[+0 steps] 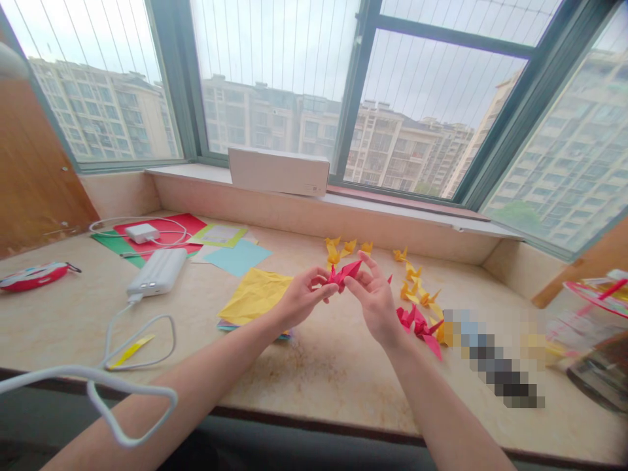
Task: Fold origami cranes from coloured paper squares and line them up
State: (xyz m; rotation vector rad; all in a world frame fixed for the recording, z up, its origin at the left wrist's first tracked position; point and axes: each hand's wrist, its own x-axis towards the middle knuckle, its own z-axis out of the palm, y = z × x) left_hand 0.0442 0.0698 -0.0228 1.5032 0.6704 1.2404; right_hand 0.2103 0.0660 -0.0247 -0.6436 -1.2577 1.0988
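Observation:
Both my hands meet above the middle of the marble counter (pixel 324 366), holding a small red folded paper piece (pixel 343 272) between them. My left hand (pixel 300 299) pinches its left side with thumb and fingertips. My right hand (pixel 373 299) grips its right side, fingers curled round it. Under and left of my left hand lies a stack of coloured paper sheets, yellow on top (pixel 255 296). To the right of my right hand lie red folded paper cranes (pixel 418 324) and several yellow ones (pixel 417 288).
A white power bank (pixel 157 272) with a white cable (pixel 122 366) lies at the left, beside a charger (pixel 142 232) on red and green sheets. A red case (pixel 34 275) sits far left. A white box (pixel 277 171) stands on the sill. Cluttered containers (pixel 593 327) stand at right.

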